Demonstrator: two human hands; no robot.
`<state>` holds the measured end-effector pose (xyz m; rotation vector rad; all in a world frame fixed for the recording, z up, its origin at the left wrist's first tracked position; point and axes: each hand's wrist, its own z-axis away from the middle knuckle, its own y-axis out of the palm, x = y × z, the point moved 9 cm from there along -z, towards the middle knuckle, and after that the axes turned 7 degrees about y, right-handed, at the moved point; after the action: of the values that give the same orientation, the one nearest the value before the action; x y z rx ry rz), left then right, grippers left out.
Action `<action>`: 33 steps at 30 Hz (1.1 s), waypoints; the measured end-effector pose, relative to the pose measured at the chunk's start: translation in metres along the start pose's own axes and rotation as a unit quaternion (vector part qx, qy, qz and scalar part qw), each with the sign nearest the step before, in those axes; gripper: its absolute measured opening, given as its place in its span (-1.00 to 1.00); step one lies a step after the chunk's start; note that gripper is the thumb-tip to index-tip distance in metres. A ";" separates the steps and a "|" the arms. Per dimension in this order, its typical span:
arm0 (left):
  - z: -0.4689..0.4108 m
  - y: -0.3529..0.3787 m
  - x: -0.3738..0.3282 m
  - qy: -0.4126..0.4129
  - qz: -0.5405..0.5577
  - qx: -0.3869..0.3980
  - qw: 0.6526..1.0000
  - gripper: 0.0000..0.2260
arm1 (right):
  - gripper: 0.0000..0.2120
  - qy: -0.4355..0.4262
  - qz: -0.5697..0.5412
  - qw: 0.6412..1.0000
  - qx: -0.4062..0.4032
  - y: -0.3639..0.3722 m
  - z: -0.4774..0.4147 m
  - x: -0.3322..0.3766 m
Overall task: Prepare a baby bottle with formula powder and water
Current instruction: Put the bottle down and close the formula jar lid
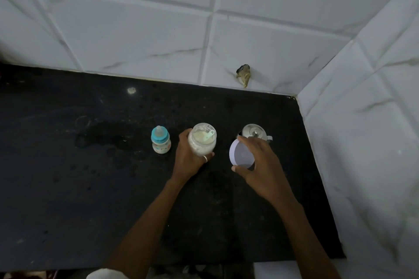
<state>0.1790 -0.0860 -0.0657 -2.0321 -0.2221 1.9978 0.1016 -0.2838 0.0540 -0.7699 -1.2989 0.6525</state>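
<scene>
Dim overall, cool grey-blue cast. The white wall tiles [127, 29] take most of the light and read as flat grey; no hard highlights. The dark surface [68, 188] swallows detail, showing only faint damp patches and one small bright glint [131, 90] near the far wall. Shadows soft, nearly lost on the black. Wide-angle bending: tile lines bow and splay toward the edges, the right wall leans outward. The jar [202, 139] looks slightly smeared; the near bottom edge is murky, indistinct.
</scene>
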 end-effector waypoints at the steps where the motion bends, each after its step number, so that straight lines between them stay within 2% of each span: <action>1: -0.001 -0.004 -0.006 0.010 -0.002 -0.006 1.000 -0.10 | -0.21 -0.005 0.001 1.000 -0.003 -0.006 -0.003 0.006; 8: -0.004 -0.041 -0.096 0.102 0.043 -0.055 0.992 -0.13 | -0.20 -0.067 -0.025 0.997 0.007 -0.085 -0.036 0.087; 12: -0.007 -0.063 -0.162 0.158 0.077 -0.055 0.983 -0.17 | -0.23 -0.138 -0.045 0.989 0.026 -0.141 -0.045 0.148; 17: -0.001 -0.097 -0.231 0.217 0.070 -0.062 0.972 -0.24 | -0.27 -0.195 -0.023 0.979 0.061 -0.190 -0.052 0.217; 20: 0.001 -0.113 -0.254 0.236 0.042 -0.056 0.969 -0.24 | -0.28 -0.219 0.013 0.970 0.105 -0.202 -0.054 0.246; 22: -0.006 -0.114 -0.272 0.232 0.019 -0.050 0.971 -0.34 | -0.29 -0.229 0.048 0.962 0.143 -0.203 -0.054 0.261; 25: -0.016 -0.112 -0.279 0.157 -0.005 -0.016 0.987 -0.43 | -0.30 -0.240 0.109 0.946 0.189 -0.198 -0.053 0.274; 27: -0.009 -0.117 -0.286 0.212 0.024 -0.027 0.977 -0.29 | -0.29 -0.242 0.135 0.937 0.211 -0.195 -0.051 0.280; 31: 0.006 -0.125 -0.300 0.251 0.025 -0.021 0.968 -0.40 | -0.28 -0.249 0.163 0.926 0.232 -0.188 -0.049 0.287; 33: 0.005 -0.124 -0.295 0.245 0.022 -0.019 0.969 -0.36 | -0.28 -0.254 0.168 0.921 0.242 -0.185 -0.048 0.289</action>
<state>0.1755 -0.0578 0.2528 -2.4911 -0.1100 1.4538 0.1951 -0.1709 0.3676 -0.4203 -1.3898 1.4647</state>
